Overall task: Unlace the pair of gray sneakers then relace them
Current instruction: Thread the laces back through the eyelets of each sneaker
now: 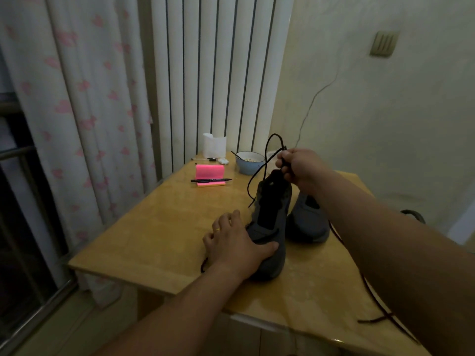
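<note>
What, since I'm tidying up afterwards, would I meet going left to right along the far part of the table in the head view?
Pink sticky-note pad → blue bowl → right hand, pinching the black lace. The white container and pen overlap the pad, so I leave them out.

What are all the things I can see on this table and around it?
Table: one, tan wood, centre.
Sneakers: two, gray, on the table; near sneaker in front, far sneaker to its right.
Shoelaces: two, black; held lace rising from the near sneaker, loose lace along the right edge.
Notepad: one, pink, far side.
Pen: one, black, on the notepad.
Bowl: one, blue, behind the sneakers.
Curtain: one, white with pink prints, left.
Left hand: holds the near sneaker's toe.
Right hand: pinches the held lace.
</note>
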The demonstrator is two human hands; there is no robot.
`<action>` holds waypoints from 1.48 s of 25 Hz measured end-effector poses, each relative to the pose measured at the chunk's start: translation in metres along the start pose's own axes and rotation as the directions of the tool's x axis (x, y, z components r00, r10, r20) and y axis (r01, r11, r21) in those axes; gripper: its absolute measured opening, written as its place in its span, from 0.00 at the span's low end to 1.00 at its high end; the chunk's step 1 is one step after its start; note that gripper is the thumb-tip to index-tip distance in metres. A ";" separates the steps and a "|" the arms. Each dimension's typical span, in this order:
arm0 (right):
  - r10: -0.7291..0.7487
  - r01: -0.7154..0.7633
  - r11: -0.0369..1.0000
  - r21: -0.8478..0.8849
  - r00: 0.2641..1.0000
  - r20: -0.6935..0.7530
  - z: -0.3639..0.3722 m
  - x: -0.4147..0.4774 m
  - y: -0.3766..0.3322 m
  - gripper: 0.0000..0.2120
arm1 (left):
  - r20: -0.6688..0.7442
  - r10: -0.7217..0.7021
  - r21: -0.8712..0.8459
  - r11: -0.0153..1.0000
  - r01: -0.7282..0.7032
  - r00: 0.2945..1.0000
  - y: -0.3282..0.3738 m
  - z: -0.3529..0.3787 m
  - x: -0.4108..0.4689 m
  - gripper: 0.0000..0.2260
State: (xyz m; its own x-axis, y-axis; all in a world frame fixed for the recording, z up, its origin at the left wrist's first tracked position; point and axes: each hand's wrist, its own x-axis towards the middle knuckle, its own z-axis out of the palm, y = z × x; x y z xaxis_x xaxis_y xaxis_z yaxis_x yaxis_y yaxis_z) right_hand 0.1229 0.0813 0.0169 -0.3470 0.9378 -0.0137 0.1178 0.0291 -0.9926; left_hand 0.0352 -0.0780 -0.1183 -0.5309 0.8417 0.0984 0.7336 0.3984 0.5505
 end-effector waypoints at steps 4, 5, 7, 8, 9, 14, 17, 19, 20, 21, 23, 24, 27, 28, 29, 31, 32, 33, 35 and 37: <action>-0.037 0.039 0.999 0.015 0.994 -0.098 -0.004 0.020 -0.040 0.13 | -0.016 -0.013 0.009 1.000 0.013 1.000 0.001 0.001 -0.004 0.54; -0.050 0.053 0.998 0.026 0.992 -0.115 -0.005 0.023 -0.051 0.13 | -0.014 -0.022 0.006 1.000 0.022 1.000 0.000 0.001 -0.004 0.55; -0.077 0.085 0.995 0.050 0.986 -0.150 -0.008 0.027 -0.073 0.14 | -0.016 -0.032 -0.003 0.999 0.032 0.999 0.001 0.002 -0.003 0.55; -0.091 0.100 0.994 0.050 0.983 -0.162 -0.008 0.029 -0.081 0.14 | -0.019 -0.040 0.002 0.999 0.040 0.999 0.002 0.003 -0.004 0.55; -0.102 0.110 0.993 0.041 0.982 -0.160 -0.008 0.029 -0.085 0.14 | -0.013 -0.038 0.006 0.999 0.038 0.999 0.002 0.003 -0.005 0.54; -0.165 0.165 0.986 0.000 0.986 0.013 -0.003 0.016 -0.081 0.11 | -0.045 0.196 -0.228 0.953 -0.201 0.980 0.012 -0.021 0.008 0.44; -0.253 0.261 0.964 -0.055 0.960 0.121 -0.012 0.006 -0.089 0.11 | -0.257 0.285 -0.478 0.793 -0.378 0.923 0.050 -0.073 0.050 0.12; -0.308 0.337 0.922 -0.190 0.937 0.165 -0.017 -0.002 -0.099 0.11 | -0.256 0.323 -0.530 0.741 -0.412 0.911 0.082 -0.117 0.078 0.11; -0.332 0.370 0.890 -0.266 0.926 0.179 -0.019 -0.006 -0.103 0.10 | -0.220 0.357 -0.535 0.734 -0.418 0.908 0.095 -0.134 0.089 0.13; -0.349 0.396 0.861 -0.319 0.916 0.197 -0.020 -0.008 -0.107 0.10 | -0.179 0.390 -0.535 0.732 -0.422 0.903 0.105 -0.147 0.097 0.13; -0.358 0.416 0.846 -0.333 0.907 0.223 -0.025 -0.010 -0.112 0.10 | -0.115 0.442 -0.503 0.746 -0.436 0.890 0.116 -0.159 0.111 0.11; -0.356 0.409 0.853 -0.325 0.910 0.211 -0.027 -0.012 -0.112 0.10 | -0.098 0.458 -0.499 0.746 -0.441 0.884 0.117 -0.160 0.115 0.10; -0.265 0.286 0.928 -0.239 0.957 0.116 -0.037 -0.015 -0.090 0.10 | -0.055 0.463 -0.568 0.714 -0.409 0.885 0.120 -0.158 0.126 0.11; -0.196 0.219 0.958 -0.184 0.971 0.138 -0.040 -0.018 -0.073 0.10 | -0.050 0.459 -0.577 0.712 -0.400 0.887 0.119 -0.158 0.128 0.11; -0.136 0.169 0.974 -0.150 0.968 0.209 -0.041 -0.021 -0.054 0.11 | -0.048 0.456 -0.576 0.714 -0.397 0.889 0.118 -0.158 0.130 0.11; -0.090 0.159 0.974 -0.160 0.923 0.373 -0.039 -0.027 -0.021 0.13 | -0.046 0.464 -0.564 0.719 -0.406 0.885 0.118 -0.155 0.135 0.12; -0.098 0.177 0.971 -0.163 0.909 0.404 -0.037 -0.026 -0.010 0.14 | -0.043 0.460 -0.569 0.718 -0.400 0.887 0.118 -0.154 0.138 0.12; -0.118 0.197 0.966 -0.165 0.910 0.397 -0.036 -0.023 -0.005 0.14 | -0.041 0.455 -0.586 0.710 -0.391 0.889 0.120 -0.153 0.140 0.12; -0.163 0.236 0.955 -0.178 0.923 0.349 -0.032 -0.013 -0.002 0.14 | -0.055 0.434 -0.626 0.686 -0.369 0.899 0.119 -0.148 0.141 0.12; -0.171 0.239 0.950 -0.202 0.937 0.304 -0.031 -0.003 0.001 0.13 | -0.132 0.348 -0.597 0.720 -0.355 0.928 0.105 -0.130 0.133 0.16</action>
State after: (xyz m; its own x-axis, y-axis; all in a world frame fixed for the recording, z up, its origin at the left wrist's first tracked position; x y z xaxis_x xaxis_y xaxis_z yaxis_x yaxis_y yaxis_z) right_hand 0.1529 0.0890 0.0201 -0.6282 0.7688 0.1199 0.2174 0.3213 -0.9217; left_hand -0.0131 0.0282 0.0599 -0.2936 0.8715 0.3927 0.4631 -0.2296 0.8560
